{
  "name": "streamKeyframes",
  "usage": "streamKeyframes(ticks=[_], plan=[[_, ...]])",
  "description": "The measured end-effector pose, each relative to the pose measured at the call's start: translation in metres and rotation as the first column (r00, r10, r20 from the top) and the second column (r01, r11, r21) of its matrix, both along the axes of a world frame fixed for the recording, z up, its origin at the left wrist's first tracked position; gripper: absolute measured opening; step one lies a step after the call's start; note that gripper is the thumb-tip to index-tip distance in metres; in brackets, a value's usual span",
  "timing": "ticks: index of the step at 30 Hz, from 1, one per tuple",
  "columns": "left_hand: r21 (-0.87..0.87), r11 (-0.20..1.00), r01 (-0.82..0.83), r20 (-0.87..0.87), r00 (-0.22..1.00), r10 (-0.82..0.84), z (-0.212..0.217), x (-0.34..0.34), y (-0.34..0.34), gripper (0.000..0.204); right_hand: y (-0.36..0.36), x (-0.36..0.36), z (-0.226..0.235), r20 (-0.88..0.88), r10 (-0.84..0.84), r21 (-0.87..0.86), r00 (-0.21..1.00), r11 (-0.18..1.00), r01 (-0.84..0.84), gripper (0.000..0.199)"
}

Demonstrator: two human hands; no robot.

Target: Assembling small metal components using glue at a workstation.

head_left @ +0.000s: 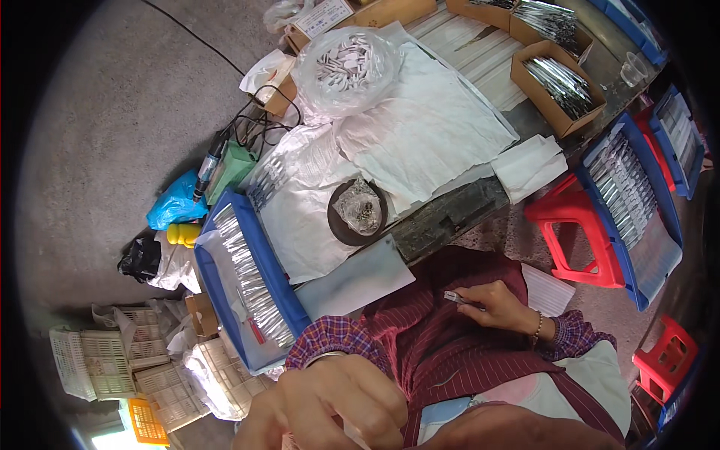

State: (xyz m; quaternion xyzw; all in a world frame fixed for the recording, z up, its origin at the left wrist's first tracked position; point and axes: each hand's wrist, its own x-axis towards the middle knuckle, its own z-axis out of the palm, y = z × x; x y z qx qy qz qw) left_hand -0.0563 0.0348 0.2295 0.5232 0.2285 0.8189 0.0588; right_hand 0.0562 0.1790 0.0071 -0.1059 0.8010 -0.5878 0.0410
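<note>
The right hand (491,306) is clamped on a small metal piece (454,297), thumb and forefinger closed on its near end; the free end sticks out to that hand's left, over the apron (427,337). The left hand (330,401) is raised close to the camera, well apart from the piece, its fingers bent; whether their tips meet or grip anything I cannot tell. For a good hold, I'd say, pinch just enough that the piece cannot turn, leave the outer end bare, and keep it over the lap, where a slip should land on cloth. Anything so small will probably roll or drop if the thumb slackens. Ahead and to the left of the right hand lies a pale sheet (360,279), and beyond it a dark dish (337,227) bearing a lump in clear wrap (357,207). Ahead of the left hand, a blue tray (271,247) holds a row of metal strips (253,271); the raised sleeve (330,337) is near its corner, so that elbow had best stay clear.
</note>
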Motion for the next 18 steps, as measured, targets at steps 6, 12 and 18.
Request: streamKeyframes(ticks=[6,12,18], plan=[[-0.201,0.979,-0.024,-0.134,0.991,-0.003,0.005,-0.017,-0.006,0.03,0.004,-0.003,-0.004,0.004,-0.01,-0.04,1.0,0.999,0.01,0.03],[-0.805,0.292,-0.516,-0.366,0.82,0.439,-0.037,-0.116,0.042,0.032,0.014,-0.003,-0.015,0.004,-0.047,-0.068,0.999,0.997,0.047,0.028],[-0.473,0.001,-0.881,-0.854,0.459,0.245,-0.134,-0.244,0.077,0.042,0.018,-0.006,-0.011,-0.019,-0.082,-0.045,0.996,0.996,0.081,0.025]])
